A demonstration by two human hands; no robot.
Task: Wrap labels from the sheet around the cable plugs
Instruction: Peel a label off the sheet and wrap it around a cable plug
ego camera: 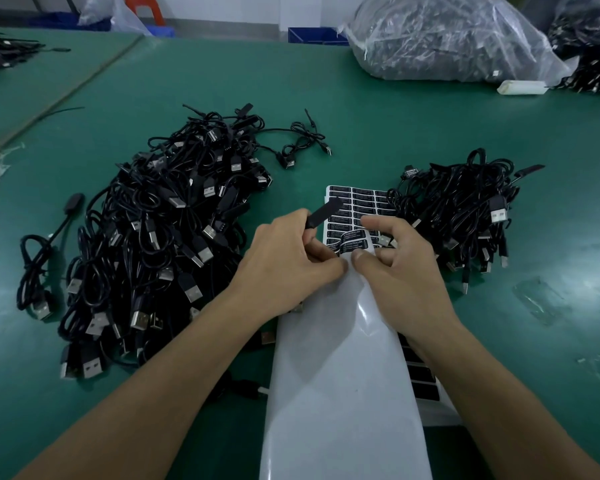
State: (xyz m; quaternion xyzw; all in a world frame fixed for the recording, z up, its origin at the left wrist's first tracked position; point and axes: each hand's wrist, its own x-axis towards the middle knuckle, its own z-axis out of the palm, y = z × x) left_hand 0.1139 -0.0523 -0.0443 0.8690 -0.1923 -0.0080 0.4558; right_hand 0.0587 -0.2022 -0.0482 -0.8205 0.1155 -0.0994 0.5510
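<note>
Peel step, looks like. Left hand (284,261) grips slim black cable plug (321,214) over green surface (361,133). Right hand (399,268) pinches bent glossy white sheet of black labels (340,341), black printed label (352,244) half lifted. Next, probably: free label, square it on plug.

clear plastic bag (447,36) far right | white block (522,87) beside it | blue crate (312,35) | orange stool (145,6)

The label sheet (357,209) lies on the desk between two heaps of black USB cables (160,244), rows of black labels with white print at its far end, its near part bare, glossy white and bowed upward. One label (352,242) curls off the sheet at the right hand (399,261) thumb. The left hand (284,258) grips a slim black plug (321,214), tilted over the sheet.
</note>
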